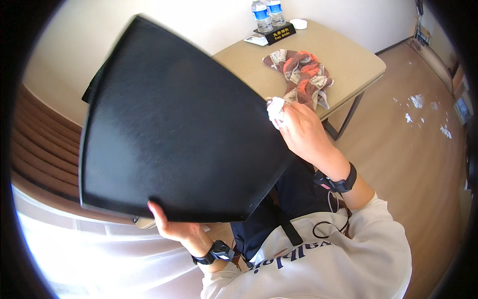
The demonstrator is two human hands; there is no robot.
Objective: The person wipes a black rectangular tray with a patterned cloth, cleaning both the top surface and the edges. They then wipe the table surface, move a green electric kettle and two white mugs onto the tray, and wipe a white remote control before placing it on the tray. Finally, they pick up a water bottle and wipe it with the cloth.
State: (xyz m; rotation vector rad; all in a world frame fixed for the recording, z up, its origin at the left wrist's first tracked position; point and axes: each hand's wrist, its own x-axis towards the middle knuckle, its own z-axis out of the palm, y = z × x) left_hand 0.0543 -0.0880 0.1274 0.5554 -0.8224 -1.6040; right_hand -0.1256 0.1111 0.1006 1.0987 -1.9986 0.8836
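A large black panel, perhaps a tray or board with a leather-like face, is held up tilted before me. My left hand grips its lower edge, with the thumb on the face and the other fingers hidden behind it. My right hand is at the panel's right edge, its fingers closed on a crumpled white tissue. Just beyond my right hand, a bunched brown, orange and cream patterned cloth lies on the beige table.
Two water bottles stand on a black sign block at the table's back, beside a small white round dish and a white card. White scraps litter the wooden floor at right. Brown and sheer white curtains hang at left.
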